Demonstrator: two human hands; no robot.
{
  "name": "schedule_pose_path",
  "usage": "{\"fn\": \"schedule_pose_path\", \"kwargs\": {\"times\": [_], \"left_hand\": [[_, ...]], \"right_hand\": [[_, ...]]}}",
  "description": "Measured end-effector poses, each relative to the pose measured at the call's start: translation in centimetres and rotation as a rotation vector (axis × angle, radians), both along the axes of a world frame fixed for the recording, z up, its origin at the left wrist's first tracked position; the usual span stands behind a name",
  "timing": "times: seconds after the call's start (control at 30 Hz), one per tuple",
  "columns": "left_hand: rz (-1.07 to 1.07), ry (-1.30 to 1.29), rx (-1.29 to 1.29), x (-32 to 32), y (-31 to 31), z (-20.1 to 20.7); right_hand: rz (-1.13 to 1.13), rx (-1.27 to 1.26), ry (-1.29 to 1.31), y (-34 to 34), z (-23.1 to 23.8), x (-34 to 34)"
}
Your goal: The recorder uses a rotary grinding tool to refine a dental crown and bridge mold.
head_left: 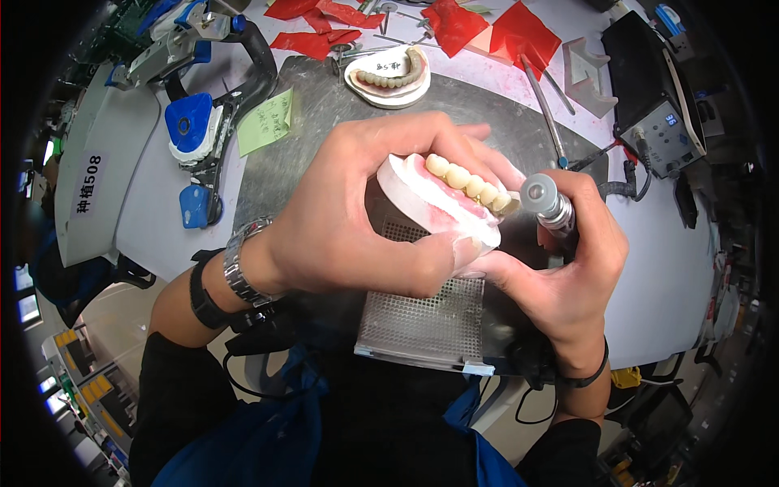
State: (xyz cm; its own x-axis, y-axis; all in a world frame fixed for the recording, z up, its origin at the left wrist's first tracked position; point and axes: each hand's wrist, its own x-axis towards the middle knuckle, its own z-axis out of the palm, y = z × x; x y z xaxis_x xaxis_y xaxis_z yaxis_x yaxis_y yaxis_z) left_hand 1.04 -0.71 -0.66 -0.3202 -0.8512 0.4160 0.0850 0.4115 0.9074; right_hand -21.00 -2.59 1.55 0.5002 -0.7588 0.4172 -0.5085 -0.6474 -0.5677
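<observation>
My left hand is wrapped round a white plaster dental model, tilted above the work surface. On it sits a row of cream teeth set in pink gum material. My right hand closes round a cylindrical handpiece with a metal collar and a pale rounded end. That handpiece is beside the right end of the tooth row; whether its working tip touches the teeth is hidden. The right thumb rests against the model's lower edge, near the left thumb.
Below my hands is a perforated metal grille. A second plaster model with a grey tooth arch lies at the back. An articulator and green note are left, red wax sheets behind, a black control box right.
</observation>
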Motion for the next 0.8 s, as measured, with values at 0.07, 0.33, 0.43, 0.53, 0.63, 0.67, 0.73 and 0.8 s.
{"fn": "schedule_pose_path", "kwargs": {"times": [0.07,0.33,0.43,0.53,0.63,0.67,0.73,0.8], "left_hand": [[0.018,-0.006,0.046,-0.01,0.28,0.07],[0.04,-0.001,0.067,-0.1,0.32,0.09],[0.034,-0.008,0.072,-0.07,0.33,0.16],[0.025,-0.002,0.077,-0.06,0.32,0.19],[0.019,0.0,0.094,-0.04,0.27,0.2],[0.014,0.003,0.09,-0.05,0.18,0.18],[0.007,0.003,0.08,-0.17,0.12,0.16],[-0.018,0.22,0.253,-0.42,0.29,0.17]], "right_hand": [[-0.019,-0.007,0.021,-0.04,-0.1,0.0],[0.002,-0.037,0.055,-0.21,-0.18,-0.08],[0.007,-0.038,0.056,-0.22,-0.18,-0.03],[0.013,-0.049,0.053,-0.31,-0.27,0.02],[0.01,-0.047,0.053,-0.22,-0.2,-0.1],[0.009,-0.033,0.068,-0.13,-0.15,-0.16],[-0.006,-0.032,0.044,0.12,-0.02,-0.28],[-0.019,-0.036,0.029,0.17,-0.06,-0.28]]}}
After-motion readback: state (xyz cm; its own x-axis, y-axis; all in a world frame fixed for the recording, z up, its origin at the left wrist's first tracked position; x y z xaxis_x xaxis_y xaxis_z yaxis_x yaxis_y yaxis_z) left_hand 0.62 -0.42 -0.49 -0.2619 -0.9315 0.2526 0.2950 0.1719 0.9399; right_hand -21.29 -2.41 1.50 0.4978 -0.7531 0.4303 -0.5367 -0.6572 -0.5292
